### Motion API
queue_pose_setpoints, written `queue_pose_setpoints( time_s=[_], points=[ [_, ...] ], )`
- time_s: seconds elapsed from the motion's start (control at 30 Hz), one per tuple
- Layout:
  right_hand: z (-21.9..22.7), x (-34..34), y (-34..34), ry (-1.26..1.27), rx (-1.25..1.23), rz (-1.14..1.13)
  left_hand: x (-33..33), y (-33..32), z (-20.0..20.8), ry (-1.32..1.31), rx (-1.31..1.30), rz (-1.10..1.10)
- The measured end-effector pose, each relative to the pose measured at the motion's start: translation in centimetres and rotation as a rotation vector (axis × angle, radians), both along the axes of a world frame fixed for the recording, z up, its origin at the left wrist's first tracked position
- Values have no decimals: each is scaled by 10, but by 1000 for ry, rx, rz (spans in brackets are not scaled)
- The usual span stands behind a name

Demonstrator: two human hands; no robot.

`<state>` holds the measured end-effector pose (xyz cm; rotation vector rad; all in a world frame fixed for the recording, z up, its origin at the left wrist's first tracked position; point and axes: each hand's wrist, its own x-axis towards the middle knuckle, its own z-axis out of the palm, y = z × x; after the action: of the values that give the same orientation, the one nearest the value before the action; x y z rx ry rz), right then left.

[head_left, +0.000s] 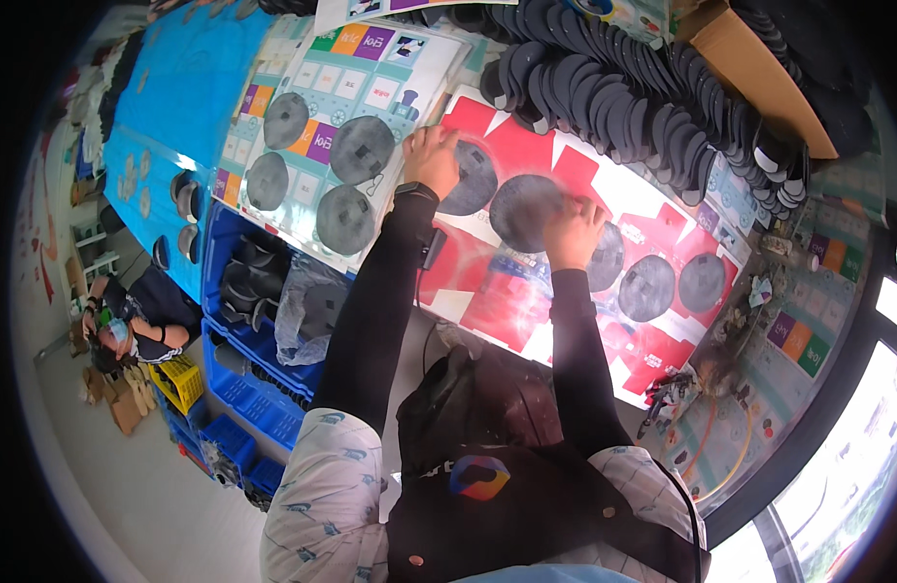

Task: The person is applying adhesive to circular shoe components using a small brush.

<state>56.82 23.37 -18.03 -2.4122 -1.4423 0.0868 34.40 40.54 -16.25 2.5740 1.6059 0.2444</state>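
My left hand [431,157] rests with its fingers spread on a dark round disc [471,180] lying on a red and white printed sheet [526,146]. My right hand [575,230] presses on the edge of a second dark disc [522,209] beside it. Three more discs [647,288] lie further right on the same sheet. Both forearms wear black sleeves.
A teal printed sheet [366,83] with several discs lies at the left. Rows of dark discs [643,92] and a cardboard box [759,73] fill the back. Blue crates [244,389] stand at lower left. Another person [128,330] sits on the floor beyond them.
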Motion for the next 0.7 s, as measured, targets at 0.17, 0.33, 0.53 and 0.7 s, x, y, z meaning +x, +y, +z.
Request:
queue_pose_setpoints(
  time_s=[0.17,0.33,0.53,0.7],
  points=[
    [-2,4,4,24,7,16,6,1,-8,-2,38,-177],
    [-4,19,16,1,105,47,16,1,-11,30,-17,-157],
    [-39,32,19,-215,-207,160,17,4,-25,52,90,-161],
    [-52,41,23,-455,-231,250,24,13,-35,44,396,-61]
  ],
)
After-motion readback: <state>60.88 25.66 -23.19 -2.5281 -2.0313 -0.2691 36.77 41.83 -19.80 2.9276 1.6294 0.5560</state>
